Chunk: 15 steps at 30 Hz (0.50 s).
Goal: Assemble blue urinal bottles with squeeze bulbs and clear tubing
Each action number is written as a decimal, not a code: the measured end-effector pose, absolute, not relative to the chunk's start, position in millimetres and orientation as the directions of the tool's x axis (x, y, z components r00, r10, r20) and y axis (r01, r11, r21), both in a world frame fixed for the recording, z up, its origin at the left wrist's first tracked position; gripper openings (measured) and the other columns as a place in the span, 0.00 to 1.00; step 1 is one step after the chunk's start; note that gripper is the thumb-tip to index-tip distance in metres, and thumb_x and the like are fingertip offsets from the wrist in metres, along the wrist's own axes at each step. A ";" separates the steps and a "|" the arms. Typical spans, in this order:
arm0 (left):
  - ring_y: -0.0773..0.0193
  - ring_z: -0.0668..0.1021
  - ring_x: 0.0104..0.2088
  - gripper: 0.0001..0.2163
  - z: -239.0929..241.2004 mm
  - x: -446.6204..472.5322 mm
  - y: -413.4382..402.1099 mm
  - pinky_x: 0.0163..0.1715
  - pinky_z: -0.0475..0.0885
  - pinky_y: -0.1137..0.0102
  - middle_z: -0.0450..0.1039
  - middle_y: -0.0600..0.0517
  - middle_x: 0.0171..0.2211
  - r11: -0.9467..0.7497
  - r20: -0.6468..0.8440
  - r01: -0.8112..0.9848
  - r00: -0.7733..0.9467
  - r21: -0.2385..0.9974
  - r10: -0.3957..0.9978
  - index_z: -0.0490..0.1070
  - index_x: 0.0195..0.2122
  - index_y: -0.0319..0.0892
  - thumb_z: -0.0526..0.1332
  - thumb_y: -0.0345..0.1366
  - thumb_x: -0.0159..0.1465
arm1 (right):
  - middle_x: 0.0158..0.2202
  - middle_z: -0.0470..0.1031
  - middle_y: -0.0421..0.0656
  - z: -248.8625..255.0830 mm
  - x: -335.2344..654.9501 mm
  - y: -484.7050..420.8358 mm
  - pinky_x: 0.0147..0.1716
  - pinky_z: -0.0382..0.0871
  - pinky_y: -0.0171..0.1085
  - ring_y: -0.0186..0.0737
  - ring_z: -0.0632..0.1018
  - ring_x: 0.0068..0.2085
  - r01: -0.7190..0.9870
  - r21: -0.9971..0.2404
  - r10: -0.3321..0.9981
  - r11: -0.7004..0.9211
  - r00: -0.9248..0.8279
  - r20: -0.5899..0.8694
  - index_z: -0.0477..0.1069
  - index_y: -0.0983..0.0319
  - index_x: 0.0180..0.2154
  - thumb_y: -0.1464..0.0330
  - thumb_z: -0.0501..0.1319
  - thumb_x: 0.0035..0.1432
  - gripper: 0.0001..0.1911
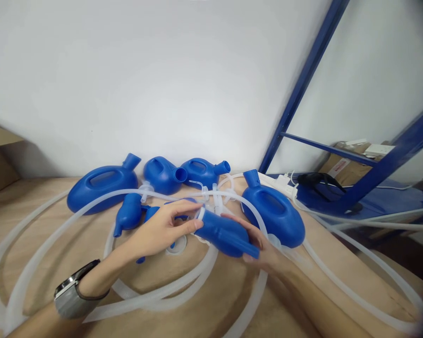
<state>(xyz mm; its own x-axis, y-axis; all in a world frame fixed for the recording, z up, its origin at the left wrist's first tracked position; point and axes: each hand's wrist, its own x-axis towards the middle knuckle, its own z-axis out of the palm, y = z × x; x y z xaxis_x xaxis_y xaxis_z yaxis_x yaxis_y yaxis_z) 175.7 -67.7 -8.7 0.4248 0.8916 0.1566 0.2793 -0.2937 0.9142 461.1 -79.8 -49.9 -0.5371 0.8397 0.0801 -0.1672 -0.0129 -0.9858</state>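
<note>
Both hands (165, 226): vessel (223, 233). Parcel label (339, 166): illegible.

Right fingers (255, 231) partly hidden behind blue piece (223, 232).

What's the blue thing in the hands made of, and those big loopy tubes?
The blue piece looks like moulded plastic, probably stiff, with a satin finish: even colour, rounded edges. The tubes seem to be bendy plastic, perhaps silicone, with a cloudy finish: they curve in wide loops and look milky.

blue fitting (220, 233): smooth plastic | tube (253, 300): translucent plastic | tabletop (197, 324): matt, paper-like
</note>
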 end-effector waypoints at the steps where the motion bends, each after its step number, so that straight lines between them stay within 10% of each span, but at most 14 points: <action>1: 0.48 0.77 0.61 0.23 -7.5 175.5 -67.6 0.59 0.75 0.56 0.74 0.46 0.62 -0.301 0.152 0.285 0.446 0.910 0.882 0.77 0.58 0.47 0.67 0.52 0.66 | 0.65 0.72 0.48 -47.4 461.5 -80.6 0.59 0.72 0.51 0.55 0.74 0.63 -0.119 -0.993 0.833 0.027 -0.547 0.088 0.69 0.53 0.65 0.61 0.77 0.47 0.44; 15: 0.60 0.80 0.34 0.32 6.8 170.1 -73.4 0.38 0.78 0.67 0.82 0.53 0.34 -0.230 0.021 0.313 0.550 0.921 0.835 0.76 0.61 0.45 0.76 0.48 0.56 | 0.52 0.80 0.49 -60.3 454.3 -90.0 0.44 0.80 0.46 0.53 0.82 0.48 -0.097 -0.982 0.901 0.160 -0.392 0.185 0.75 0.55 0.57 0.53 0.77 0.45 0.38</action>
<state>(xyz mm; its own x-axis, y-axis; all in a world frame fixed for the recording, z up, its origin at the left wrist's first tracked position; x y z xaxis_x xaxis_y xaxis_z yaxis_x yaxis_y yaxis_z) 170.1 -73.4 6.8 0.5498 0.8350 0.0213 0.3132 -0.2297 0.9215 454.3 -90.0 -60.3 -0.3921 0.9010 0.1854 -0.0969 0.1600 -0.9824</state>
